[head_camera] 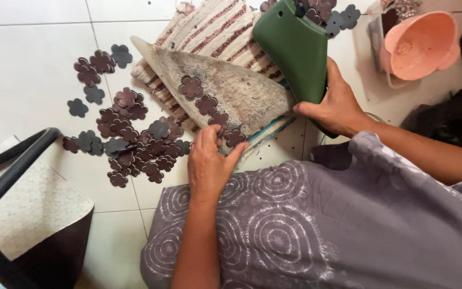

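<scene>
The floor of white ceramic tiles (28, 80) looks smooth and glossy. The scattered dark brown flower-shaped cutouts (135, 144) look like matt leather, some with a greyer suede-like side. The pale triangular board (241, 93) under the left hand (209, 163) looks rough, worn and speckled. The striped cream and red woven mat (215, 27) is coarse ribbed cloth. The green shoe-shaped form (298, 51) held by the right hand (338, 107) is smooth matt plastic. The round pink bowl (421, 45) is smooth plastic. The grey patterned garment (322, 225) is soft printed cloth.
</scene>
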Available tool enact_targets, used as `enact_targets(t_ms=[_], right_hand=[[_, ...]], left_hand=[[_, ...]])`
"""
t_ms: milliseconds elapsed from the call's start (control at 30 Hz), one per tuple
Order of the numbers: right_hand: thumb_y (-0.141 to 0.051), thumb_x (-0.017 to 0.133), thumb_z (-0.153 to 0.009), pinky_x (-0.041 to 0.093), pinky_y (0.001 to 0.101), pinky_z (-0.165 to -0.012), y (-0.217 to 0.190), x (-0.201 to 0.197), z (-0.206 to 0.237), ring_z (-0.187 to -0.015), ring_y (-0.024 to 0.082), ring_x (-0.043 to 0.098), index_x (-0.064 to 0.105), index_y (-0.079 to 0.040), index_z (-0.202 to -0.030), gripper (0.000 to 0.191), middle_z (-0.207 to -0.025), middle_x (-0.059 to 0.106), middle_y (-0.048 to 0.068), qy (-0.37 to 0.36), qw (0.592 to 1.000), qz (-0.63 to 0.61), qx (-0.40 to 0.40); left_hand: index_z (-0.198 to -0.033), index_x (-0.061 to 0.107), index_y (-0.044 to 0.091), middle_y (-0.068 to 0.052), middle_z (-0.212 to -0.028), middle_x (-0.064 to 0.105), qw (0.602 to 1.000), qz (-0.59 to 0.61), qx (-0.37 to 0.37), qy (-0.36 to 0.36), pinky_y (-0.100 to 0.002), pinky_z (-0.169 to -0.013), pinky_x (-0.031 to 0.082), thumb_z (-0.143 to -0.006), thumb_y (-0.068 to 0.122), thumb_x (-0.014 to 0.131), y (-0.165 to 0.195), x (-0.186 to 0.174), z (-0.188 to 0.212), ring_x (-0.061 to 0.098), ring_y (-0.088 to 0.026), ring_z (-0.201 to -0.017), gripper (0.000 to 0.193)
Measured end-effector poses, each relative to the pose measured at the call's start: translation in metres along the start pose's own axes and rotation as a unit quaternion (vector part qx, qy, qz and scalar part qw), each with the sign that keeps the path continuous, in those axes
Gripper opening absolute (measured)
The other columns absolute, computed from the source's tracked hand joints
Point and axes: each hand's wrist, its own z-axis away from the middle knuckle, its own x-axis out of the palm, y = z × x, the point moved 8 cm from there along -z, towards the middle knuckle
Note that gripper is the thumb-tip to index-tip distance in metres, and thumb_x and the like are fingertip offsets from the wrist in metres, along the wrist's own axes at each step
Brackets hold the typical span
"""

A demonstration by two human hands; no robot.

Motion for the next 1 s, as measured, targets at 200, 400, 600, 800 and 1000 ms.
enact_targets(t_ms=[200, 400, 600, 800, 1000], right_hand=[[-0.021, 0.085, -0.073, 0.043, 0.0388, -0.113, -0.001, -0.001, -0.001, -0.136, 0.03, 0.056, 0.031, -0.004, -0.157, 0.101, -0.144, 0.057, 0.02, -0.003, 1.0, 0.025, -0.006], [-0.021, 0.085, -0.074, 0.042, 0.0395, -0.113, 0.002, -0.002, -0.002, -0.137, 0.031, 0.054, 0.03, -0.004, -0.157, 0.101, -0.145, 0.056, 0.021, -0.01, 1.0, 0.015, -0.012], [-0.02, 0.084, -0.073, 0.042, 0.0394, -0.113, 0.004, 0.001, -0.001, -0.136, 0.031, 0.054, 0.027, -0.004, -0.158, 0.103, -0.143, 0.054, 0.021, -0.009, 1.0, 0.023, -0.003], [-0.021, 0.083, -0.074, 0.041, 0.0401, -0.112, 0.005, 0.003, -0.001, -0.136, 0.032, 0.053, 0.025, -0.004, -0.158, 0.104, -0.143, 0.053, 0.022, -0.02, 0.999, 0.025, 0.015], [-0.022, 0.084, -0.074, 0.042, 0.0415, -0.111, -0.002, 0.002, -0.002, -0.135, 0.034, 0.054, 0.025, -0.005, -0.158, 0.104, -0.143, 0.053, 0.023, -0.019, 0.999, 0.047, 0.005]], left_hand=[[-0.126, 0.057, 0.005, -0.002, -0.1, 0.064, 0.903, 0.405, -0.122, 0.078, -0.028, -0.078, 0.054, -0.107, 0.015, 0.057, -0.032, -0.01, -0.016, 0.062, -0.013, -0.087, 0.021], [-0.129, 0.054, 0.002, -0.015, -0.134, 0.068, 0.879, 0.439, -0.014, 0.184, -0.031, -0.105, 0.055, -0.113, 0.007, 0.054, -0.047, -0.034, -0.058, 0.069, -0.02, -0.12, 0.017], [-0.122, 0.053, 0.003, -0.013, -0.124, 0.069, 0.861, 0.453, -0.016, 0.231, -0.031, -0.097, 0.061, -0.111, 0.006, 0.056, -0.05, -0.019, -0.066, 0.07, -0.019, -0.115, 0.012], [-0.122, 0.052, 0.003, -0.01, -0.116, 0.068, 0.878, 0.412, 0.005, 0.245, -0.03, -0.095, 0.06, -0.113, 0.005, 0.056, -0.051, -0.016, -0.063, 0.069, -0.016, -0.11, 0.009], [-0.125, 0.055, 0.003, -0.008, -0.116, 0.069, 0.895, 0.379, -0.004, 0.236, -0.029, -0.097, 0.061, -0.113, 0.008, 0.055, -0.045, -0.016, -0.063, 0.069, -0.015, -0.11, 0.013]])
